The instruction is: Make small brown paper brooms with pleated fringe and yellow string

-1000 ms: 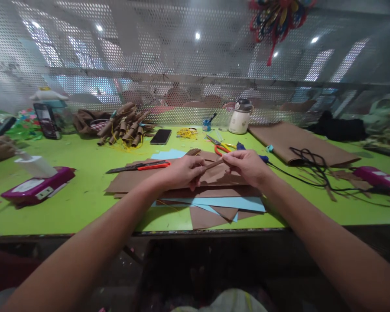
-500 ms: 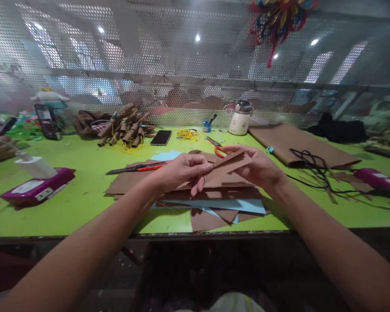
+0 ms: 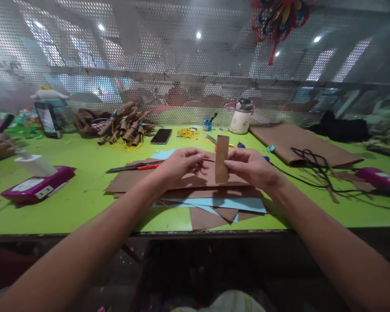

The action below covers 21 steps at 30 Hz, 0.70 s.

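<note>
My right hand point(image 3: 251, 167) pinches a short brown paper strip point(image 3: 221, 158) between thumb and fingers, holding it upright with its flat face towards me. To its left, my left hand point(image 3: 186, 164) is apart from the strip, its fingers loosely bent and spread. A thin brown edge shows by those fingertips; whether it is part of the stack below I cannot tell. Beneath both hands lies a stack of brown paper sheets point(image 3: 136, 182), with light blue paper point(image 3: 240, 203) sticking out at the front. A black cutter knife with a red-orange part point(image 3: 130, 167) rests on the stack's left side.
Behind the stack are a phone point(image 3: 161, 136), yellow wire point(image 3: 186, 133), a blue jar point(image 3: 207, 125) and a cream bottle point(image 3: 241, 119). Rolled brown tubes point(image 3: 126, 125) lie back left. A black cable point(image 3: 315, 164) trails across the right. A purple power strip point(image 3: 39, 186) sits left.
The brown strip, earlier held thin between both hands, was tilted and turned flat, and now stands upright in my right hand. My left hand has come away from it.
</note>
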Available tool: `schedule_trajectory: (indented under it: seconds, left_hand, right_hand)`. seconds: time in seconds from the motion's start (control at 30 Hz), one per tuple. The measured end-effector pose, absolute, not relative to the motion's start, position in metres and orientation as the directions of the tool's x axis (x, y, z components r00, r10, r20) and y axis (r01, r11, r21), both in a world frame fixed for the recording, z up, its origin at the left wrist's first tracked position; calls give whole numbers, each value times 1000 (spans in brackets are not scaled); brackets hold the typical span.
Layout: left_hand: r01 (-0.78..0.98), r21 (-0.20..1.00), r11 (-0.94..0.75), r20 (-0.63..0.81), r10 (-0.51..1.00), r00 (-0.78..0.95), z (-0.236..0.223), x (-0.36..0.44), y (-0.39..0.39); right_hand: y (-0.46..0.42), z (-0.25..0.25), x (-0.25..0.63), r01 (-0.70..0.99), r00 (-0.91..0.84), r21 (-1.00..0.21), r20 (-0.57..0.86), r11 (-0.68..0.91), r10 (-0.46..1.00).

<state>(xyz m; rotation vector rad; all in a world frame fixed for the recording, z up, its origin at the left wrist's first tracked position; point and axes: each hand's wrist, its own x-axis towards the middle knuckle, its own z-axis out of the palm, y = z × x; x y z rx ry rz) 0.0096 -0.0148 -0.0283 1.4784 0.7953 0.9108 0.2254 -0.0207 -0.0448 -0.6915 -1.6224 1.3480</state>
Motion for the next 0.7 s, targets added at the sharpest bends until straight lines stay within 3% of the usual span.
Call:
schedule_trajectory:
  seconds: [0.13,0.23,0.33,0.43,0.53,0.7]
  left_hand:
    - [-52,987,-154,161,967,196,-28,5,-5]
    - [196,924,-328,305,942,137,-26,6,-6]
    - [510,670,-540,459,841,288,-29,7,-5]
    - [612,465,-640,369,768,523,-42,7,-1]
    - [639,395,-659,258,748,612,-54,6,4]
    - [671,337,-661,231,749,621,-55,7,2]
  right_hand:
    - [-14,-48,230,100,-499,-940,237,327,833]
    - [-13,-46,228,300,-534,-849,228,435,814]
    - [-11,-46,225,416,-568,-718,275,559,776]
    - [-7,-51,221,486,-581,-600,322,636,748]
    - [-5,-57,216,540,-603,-488,343,685,720]
    - [-1,-64,209,549,-648,-351,395,759,651]
